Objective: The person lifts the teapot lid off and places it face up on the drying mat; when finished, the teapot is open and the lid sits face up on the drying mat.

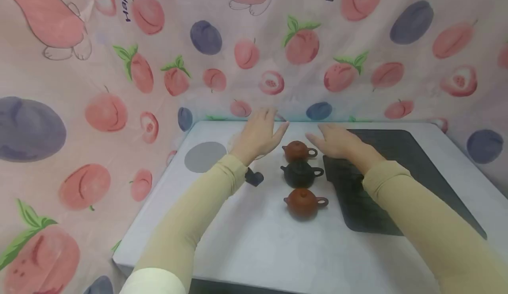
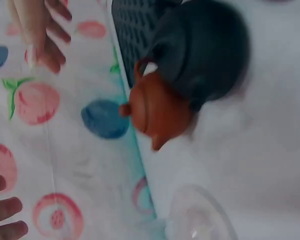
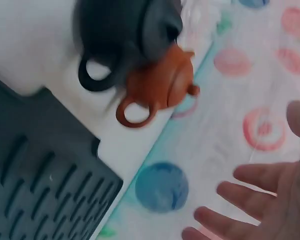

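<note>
Three small teapots stand in a row on the white table: a reddish-brown teapot (image 1: pixel 296 151) at the far end, a black teapot (image 1: pixel 299 176) in the middle and another reddish-brown teapot (image 1: pixel 303 203) nearest. My left hand (image 1: pixel 259 134) is raised to the left of the far teapot, fingers extended and thumb apart. On the other side, my right hand (image 1: pixel 337 142) hovers over the edge of a black tray (image 1: pixel 390 161), its fingers spread. Neither hand holds anything. The right wrist view shows the far teapot (image 3: pixel 160 82) partly hidden by the black teapot (image 3: pixel 122 30).
A grey disc (image 1: pixel 205 157) lies at the table's left. Beside the left forearm is a dark heart-shaped piece (image 1: pixel 255 178), partly covered. A clear round vessel (image 2: pixel 197 215) shows in the left wrist view. Behind the table hangs a fruit-print cloth (image 1: pixel 246 53).
</note>
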`<state>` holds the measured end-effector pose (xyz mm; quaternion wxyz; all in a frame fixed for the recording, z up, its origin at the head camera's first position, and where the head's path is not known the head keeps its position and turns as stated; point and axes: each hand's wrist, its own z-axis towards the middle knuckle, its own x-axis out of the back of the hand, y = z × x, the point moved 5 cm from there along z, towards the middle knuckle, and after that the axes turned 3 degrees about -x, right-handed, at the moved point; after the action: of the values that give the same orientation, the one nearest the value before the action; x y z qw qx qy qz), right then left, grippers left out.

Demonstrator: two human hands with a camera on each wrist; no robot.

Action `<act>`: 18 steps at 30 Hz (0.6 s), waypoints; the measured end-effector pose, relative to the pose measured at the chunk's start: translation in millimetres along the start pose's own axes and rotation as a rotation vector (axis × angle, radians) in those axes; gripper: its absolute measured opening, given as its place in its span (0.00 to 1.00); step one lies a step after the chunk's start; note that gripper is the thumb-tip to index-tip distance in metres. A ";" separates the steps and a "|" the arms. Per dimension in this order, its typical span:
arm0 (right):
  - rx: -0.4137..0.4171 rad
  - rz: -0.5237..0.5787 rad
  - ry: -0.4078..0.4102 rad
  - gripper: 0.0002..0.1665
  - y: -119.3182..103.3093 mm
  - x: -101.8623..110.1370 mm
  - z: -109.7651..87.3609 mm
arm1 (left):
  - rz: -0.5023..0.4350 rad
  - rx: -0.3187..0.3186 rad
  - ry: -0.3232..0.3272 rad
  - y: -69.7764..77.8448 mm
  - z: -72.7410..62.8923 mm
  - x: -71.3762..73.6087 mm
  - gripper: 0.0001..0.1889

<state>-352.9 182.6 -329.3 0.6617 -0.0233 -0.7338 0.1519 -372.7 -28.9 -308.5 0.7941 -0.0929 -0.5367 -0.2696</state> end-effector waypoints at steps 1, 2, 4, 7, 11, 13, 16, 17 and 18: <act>0.026 0.007 -0.023 0.55 -2.4 -4.9 -2.7 | -0.037 -0.026 0.036 3.2 -7.4 -1.2 0.33; 0.049 0.012 -0.042 0.55 -4.9 -9.8 -6.0 | -0.079 -0.044 0.065 6.5 -15.8 -2.9 0.31; 0.108 0.033 -0.064 0.54 -10.4 -21.5 -13.5 | -0.154 -0.056 0.081 12.0 -35.3 -10.7 0.30; 0.211 0.101 -0.066 0.49 -20.4 -37.8 -26.6 | -0.273 -0.057 0.019 18.7 -65.2 -27.7 0.28; 0.310 0.183 -0.019 0.44 -30.1 -55.1 -43.3 | -0.377 -0.034 -0.141 22.4 -95.1 -54.6 0.24; 0.327 0.210 0.007 0.42 -30.4 -64.8 -49.7 | -0.398 -0.024 -0.190 21.8 -105.2 -66.5 0.22; 0.313 0.244 0.042 0.37 -26.6 -77.4 -57.7 | -0.402 -0.003 -0.192 20.8 -115.7 -82.1 0.18; 0.300 0.248 0.057 0.36 -24.0 -80.7 -59.9 | -0.410 0.006 -0.181 21.0 -118.5 -86.6 0.18; 0.283 0.251 0.073 0.33 -21.6 -83.2 -62.1 | -0.423 0.018 -0.176 21.6 -121.5 -91.0 0.17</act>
<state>-278.3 154.4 -399.2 0.6603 -0.0268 -0.6721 0.3340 -289.2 -34.0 -437.0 0.6709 0.0058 -0.6138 -0.4161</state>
